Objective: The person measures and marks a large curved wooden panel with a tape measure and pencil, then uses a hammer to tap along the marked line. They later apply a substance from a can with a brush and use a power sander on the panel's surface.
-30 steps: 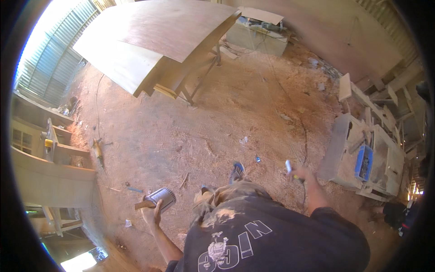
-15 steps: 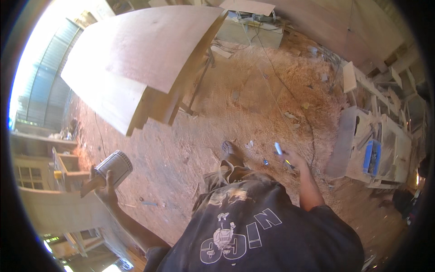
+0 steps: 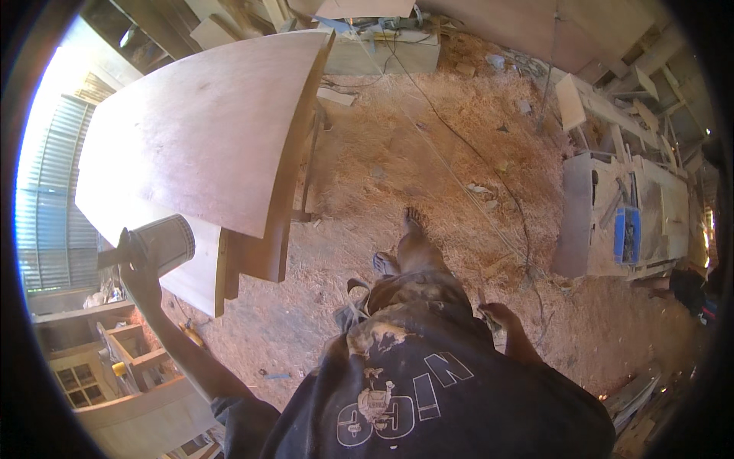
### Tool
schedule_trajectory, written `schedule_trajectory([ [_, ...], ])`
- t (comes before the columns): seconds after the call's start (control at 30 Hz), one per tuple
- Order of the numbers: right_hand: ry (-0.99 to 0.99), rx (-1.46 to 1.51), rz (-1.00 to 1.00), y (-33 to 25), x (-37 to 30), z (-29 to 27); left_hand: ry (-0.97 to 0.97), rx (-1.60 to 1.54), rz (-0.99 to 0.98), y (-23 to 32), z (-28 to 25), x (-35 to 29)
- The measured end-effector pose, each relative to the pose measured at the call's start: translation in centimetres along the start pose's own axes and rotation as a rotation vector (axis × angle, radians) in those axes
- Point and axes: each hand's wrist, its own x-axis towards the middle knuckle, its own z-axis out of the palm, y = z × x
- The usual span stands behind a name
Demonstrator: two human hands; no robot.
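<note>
My left hand [image 3: 140, 268] is raised at the left and closed round a pale cylindrical can [image 3: 172, 239] with a patterned side. A flat brownish piece [image 3: 111, 258] sticks out on the other side of that hand; its kind is unclear. Behind the can, stacked pale wooden panels [image 3: 199, 138] lie on a support, and the can overlaps their near edge in view. Low beside my right thigh hangs my right hand [image 3: 501, 315], fingers curled. A thin dark shape shows at its fingertips, too small to name.
A wooden cabinet [image 3: 573, 222] on the right carries a blue tray [image 3: 627, 236] and tools. A cable [image 3: 489, 164] crosses the shavings-covered floor [image 3: 367, 153]. Wooden frames [image 3: 130, 344] stand at the lower left. Part of another person [image 3: 688, 291] shows at the right edge.
My left hand and the can have moved up and left, toward the panels. My right hand has dropped closer to my body; its light-blue object no longer shows. My feet have stepped and the view has shifted.
</note>
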Motion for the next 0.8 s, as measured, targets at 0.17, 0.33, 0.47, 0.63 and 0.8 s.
schedule_trajectory([
  [0.17,0.201,-0.323,-0.308,-10.2,1.9,-2.4,-0.137,0.028,-0.066,0.0,3.7,8.9],
  [0.33,0.306,-0.13,-0.574,-15.9,0.7,-5.8,-0.163,0.499,0.239,-0.9,11.0,14.3],
  [0.47,0.289,-0.087,-0.297,-16.3,-0.5,-6.7,-0.097,0.502,-0.064,-3.7,14.6,15.3],
  [0.63,0.228,-0.111,-0.169,-12.5,-1.1,-4.1,-0.154,0.53,0.252,-12.5,14.8,19.4],
  [0.8,0.141,-0.24,-0.244,-8.6,-2.6,-1.4,-0.205,-0.15,-0.061,-16.0,14.9,22.6],
])
